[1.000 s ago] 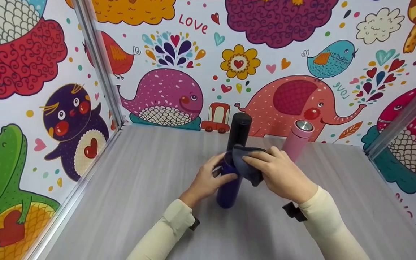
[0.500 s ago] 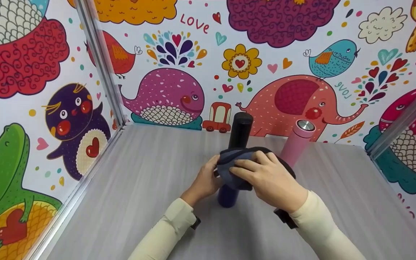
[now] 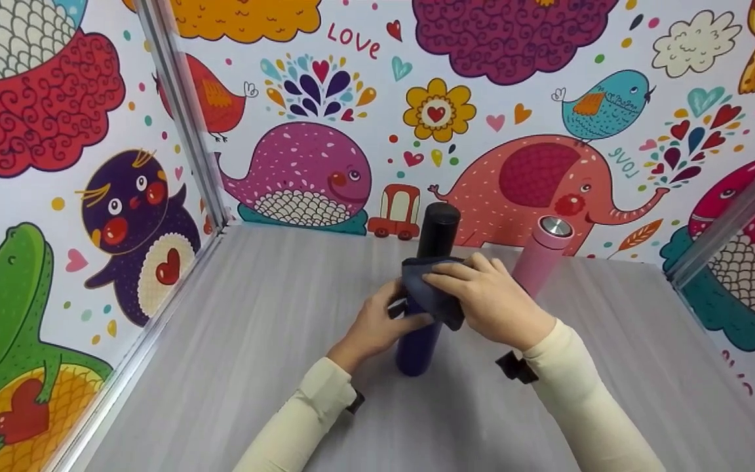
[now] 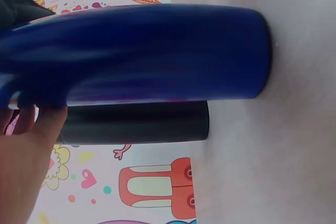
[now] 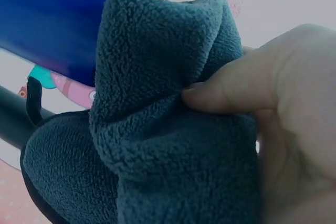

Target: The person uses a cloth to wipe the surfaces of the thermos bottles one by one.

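A dark blue bottle (image 3: pixel 415 354) stands upright on the table, its top hidden behind a cloth. My left hand (image 3: pixel 375 321) grips the bottle near its upper part, the thumb across the near side. In my right hand (image 3: pixel 502 301) is a folded grey-blue towel (image 3: pixel 435 288), pinched between thumb and fingers and laid over the bottle's top. The right wrist view shows the towel's (image 5: pixel 163 77) fuzzy pile and dark edging against the blue bottle (image 5: pixel 47 24). In the left wrist view the bottle's (image 4: pixel 157 56) base rests on the table.
Just behind the blue bottle stands a black bottle (image 3: pixel 438 229). A pink bottle (image 3: pixel 538 262) with a silver-topped lid stands at the back right. Cartoon-printed walls (image 3: pixel 364 78) with metal corner strips (image 3: pixel 184 118) enclose the grey table (image 3: pixel 253 295).
My right hand has swept the towel leftward over the bottle's top, spread it across the upper part, then lifted slightly. My left hand keeps its grip on the bottle.
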Tool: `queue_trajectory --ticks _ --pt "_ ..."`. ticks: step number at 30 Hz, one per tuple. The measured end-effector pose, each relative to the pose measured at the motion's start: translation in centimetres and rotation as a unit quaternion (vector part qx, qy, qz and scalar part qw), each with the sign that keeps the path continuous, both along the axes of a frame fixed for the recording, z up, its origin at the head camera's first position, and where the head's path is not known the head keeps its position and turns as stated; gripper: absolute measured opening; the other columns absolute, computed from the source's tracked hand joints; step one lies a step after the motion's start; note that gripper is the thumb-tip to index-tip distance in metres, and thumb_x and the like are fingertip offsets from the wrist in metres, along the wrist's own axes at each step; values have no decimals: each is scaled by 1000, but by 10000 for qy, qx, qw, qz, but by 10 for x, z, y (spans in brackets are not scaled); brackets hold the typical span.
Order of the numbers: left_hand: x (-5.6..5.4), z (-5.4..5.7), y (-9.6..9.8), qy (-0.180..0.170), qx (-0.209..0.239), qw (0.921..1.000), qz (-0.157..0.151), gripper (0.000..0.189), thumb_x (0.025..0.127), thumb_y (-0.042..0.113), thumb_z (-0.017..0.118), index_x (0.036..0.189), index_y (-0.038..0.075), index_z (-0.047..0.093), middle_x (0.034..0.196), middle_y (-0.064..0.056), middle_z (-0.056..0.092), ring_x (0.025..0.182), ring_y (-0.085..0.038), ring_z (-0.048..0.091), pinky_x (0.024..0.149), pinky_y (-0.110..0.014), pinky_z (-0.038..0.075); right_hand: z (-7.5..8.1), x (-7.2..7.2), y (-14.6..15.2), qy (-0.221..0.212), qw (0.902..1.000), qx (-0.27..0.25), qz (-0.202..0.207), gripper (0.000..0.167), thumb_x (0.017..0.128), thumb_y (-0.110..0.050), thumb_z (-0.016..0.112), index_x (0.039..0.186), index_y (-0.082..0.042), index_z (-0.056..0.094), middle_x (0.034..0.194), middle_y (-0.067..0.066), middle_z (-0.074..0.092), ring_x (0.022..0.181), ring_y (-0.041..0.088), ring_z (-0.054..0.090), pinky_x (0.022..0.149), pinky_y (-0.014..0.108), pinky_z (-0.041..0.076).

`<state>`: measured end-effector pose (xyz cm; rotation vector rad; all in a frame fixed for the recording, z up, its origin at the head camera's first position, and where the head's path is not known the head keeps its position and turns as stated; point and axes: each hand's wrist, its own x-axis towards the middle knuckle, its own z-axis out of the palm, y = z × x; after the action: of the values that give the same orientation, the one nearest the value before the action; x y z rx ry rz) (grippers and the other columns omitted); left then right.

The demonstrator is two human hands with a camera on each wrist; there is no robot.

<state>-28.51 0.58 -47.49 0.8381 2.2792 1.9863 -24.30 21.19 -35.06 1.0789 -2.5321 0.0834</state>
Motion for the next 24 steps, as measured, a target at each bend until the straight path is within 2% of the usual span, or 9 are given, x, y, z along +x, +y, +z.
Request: queue_trajectory --ticks 7,10,15,19,22,24 --pt "0 0 -2 139 -60 9999 -83 73 85 39 81 148 20 50 142 3 53 128 -15 53 104 -39 45 -16 6 24 -146 9968 -787 -57 49 85 8 69 127 -17 71 123 3 68 92 24 51 70 35 42" --pt "-1 1 -3 257 -111 9995 -115 72 85 40 80 148 21 50 143 4 53 128 -15 53 102 -40 47 -23 11 32 -100 9936 -1118 113 52 83 12 64 127 -17 71 124 2 68 91 22 50 71 35 40" --pt "0 3 -3 248 -86 9996 -78 70 86 39 80 148 23 51 140 3 55 125 -16 55 99 -38 50 -34 19 41 -5 9844 -1680 520 58 81 16 57 127 -16 71 127 0 67 95 18 50 74 34 41" --pt "1 3 -5 413 44 9991 -29 70 87 37 79 149 20 49 139 1 57 123 -17 57 98 -38 51 -43 20 46 60 9652 -2481 817 59 80 20 56 128 -12 69 128 4 66 102 21 53 84 29 43" --pt "4 3 -9 534 252 9981 160 72 88 38 77 149 15 47 139 0 58 123 -16 58 98 -38 51 -45 23 48 207 9434 -3154 1000 58 77 24 54 127 -4 68 124 12 67 103 25 56 89 25 43" --pt "6 3 -11 546 561 9964 324 70 89 36 77 149 11 47 137 -3 59 122 -18 58 97 -39 51 -43 27 48 330 9286 -3543 1050 56 76 26 53 124 2 68 121 17 68 102 28 58 91 26 43"
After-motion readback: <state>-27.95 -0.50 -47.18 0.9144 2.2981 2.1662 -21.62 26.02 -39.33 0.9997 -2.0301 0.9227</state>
